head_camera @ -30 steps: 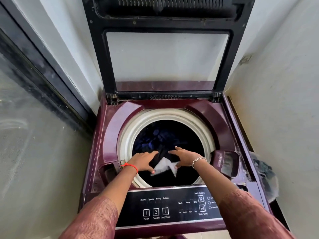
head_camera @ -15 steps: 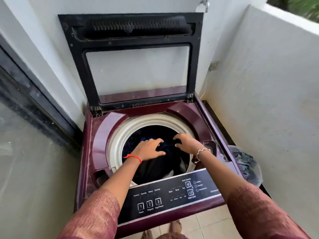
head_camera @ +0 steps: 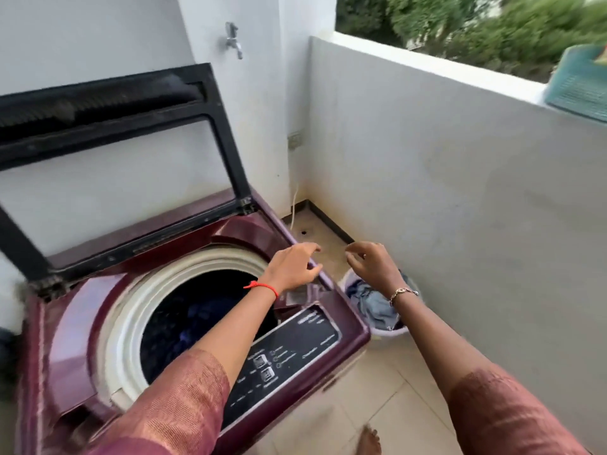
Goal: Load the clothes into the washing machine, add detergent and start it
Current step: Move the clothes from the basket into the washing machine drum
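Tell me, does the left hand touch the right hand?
Apart. The head view shows bare floor between the left hand and the right hand.

Maroon washing machine (head_camera: 75,326), lid (head_camera: 98,103) raised — dark clothes (head_camera: 197,320) inside

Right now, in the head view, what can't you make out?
- Control panel labels: head view, motion-blurred and small; the left arm covers its left end.
- Clothes in the drum: head view, dark, partly behind the left arm.
- Bucket contents: head view, the right hand and washer rim hide part.
- Teal basket: head view, blurred, cut by the right edge.
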Demonstrator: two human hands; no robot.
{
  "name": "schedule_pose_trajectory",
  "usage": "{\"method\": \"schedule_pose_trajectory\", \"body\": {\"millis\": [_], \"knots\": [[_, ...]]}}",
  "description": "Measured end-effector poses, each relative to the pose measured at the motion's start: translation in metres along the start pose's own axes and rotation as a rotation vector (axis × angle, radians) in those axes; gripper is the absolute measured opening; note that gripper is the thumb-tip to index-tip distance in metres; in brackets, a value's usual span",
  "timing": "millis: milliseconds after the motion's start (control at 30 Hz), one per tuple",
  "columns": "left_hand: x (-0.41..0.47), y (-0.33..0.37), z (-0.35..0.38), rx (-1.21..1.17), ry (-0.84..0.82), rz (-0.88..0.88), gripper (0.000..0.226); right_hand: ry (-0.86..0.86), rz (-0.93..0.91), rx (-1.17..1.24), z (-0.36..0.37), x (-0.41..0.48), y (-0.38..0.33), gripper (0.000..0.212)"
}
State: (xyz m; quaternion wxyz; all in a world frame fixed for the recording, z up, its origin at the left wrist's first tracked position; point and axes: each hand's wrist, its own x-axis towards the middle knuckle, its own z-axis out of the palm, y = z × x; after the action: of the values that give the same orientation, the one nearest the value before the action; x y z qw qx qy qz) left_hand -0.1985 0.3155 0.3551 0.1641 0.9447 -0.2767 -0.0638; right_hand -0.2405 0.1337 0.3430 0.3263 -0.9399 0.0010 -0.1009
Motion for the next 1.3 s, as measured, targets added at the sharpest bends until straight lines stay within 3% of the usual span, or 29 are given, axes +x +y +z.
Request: {"method": "schedule_pose_trajectory", "body": {"millis": [167,267,533,933,1167,1300], "knots": [[0.068,0.057,0.04,0.036,-0.196,0.027,0.061,0.007,0.172,0.042,-0.05,-0.007,0.088,0.017],[0.099,0.083,0.063,0.081,-0.332,0.028,0.071,-0.034,0.294,0.025,-0.075,-0.016,0.135,0.032],[0.147,0.118,0.123,0.17,-0.502,0.067,0.077,-0.197,0.471,0.02,-0.093,-0.033,0.219,0.067],[0.225,0.109,0.2,0.184,-0.756,0.099,0.08,-0.397,0.635,0.054,-0.062,-0.012,0.3,0.079],[0.275,0.069,0.25,0.178,-0.871,0.065,0.084,-0.587,0.706,0.079,-0.001,0.027,0.351,0.084],[0.301,0.041,0.294,0.133,-0.897,-0.006,0.082,-0.636,0.842,0.158,0.05,0.042,0.392,0.088]]}}
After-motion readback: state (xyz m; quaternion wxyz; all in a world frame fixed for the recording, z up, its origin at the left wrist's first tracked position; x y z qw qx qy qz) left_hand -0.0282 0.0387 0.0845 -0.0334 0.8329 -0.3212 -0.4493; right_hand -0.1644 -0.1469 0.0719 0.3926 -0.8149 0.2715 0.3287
